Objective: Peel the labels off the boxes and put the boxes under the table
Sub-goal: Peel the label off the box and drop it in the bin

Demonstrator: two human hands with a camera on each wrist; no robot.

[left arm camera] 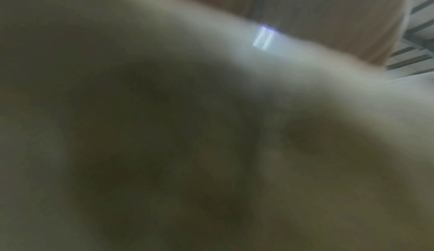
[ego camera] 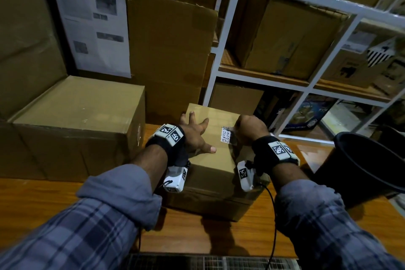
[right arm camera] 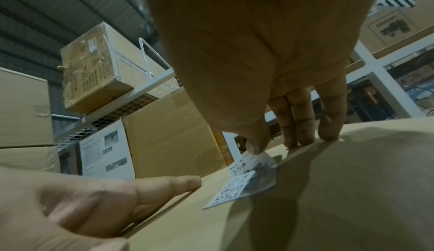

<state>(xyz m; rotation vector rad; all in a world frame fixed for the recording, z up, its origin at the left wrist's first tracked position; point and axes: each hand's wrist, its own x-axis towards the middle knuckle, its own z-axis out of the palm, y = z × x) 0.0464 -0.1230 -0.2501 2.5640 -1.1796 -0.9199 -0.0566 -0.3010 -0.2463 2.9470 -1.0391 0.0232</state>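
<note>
A small brown cardboard box stands on the wooden table in front of me. A white label with a square code lies on its top, its far edge lifted. My left hand lies flat on the box top with fingers spread, holding the box down. My right hand pinches the raised end of the label between thumb and a finger, while its other fingers touch the box top. The left wrist view is a close blur.
A larger cardboard box sits on the table to the left. Flattened cartons lean behind. A white shelf rack full of boxes fills the right. A black bin stands at the right table edge.
</note>
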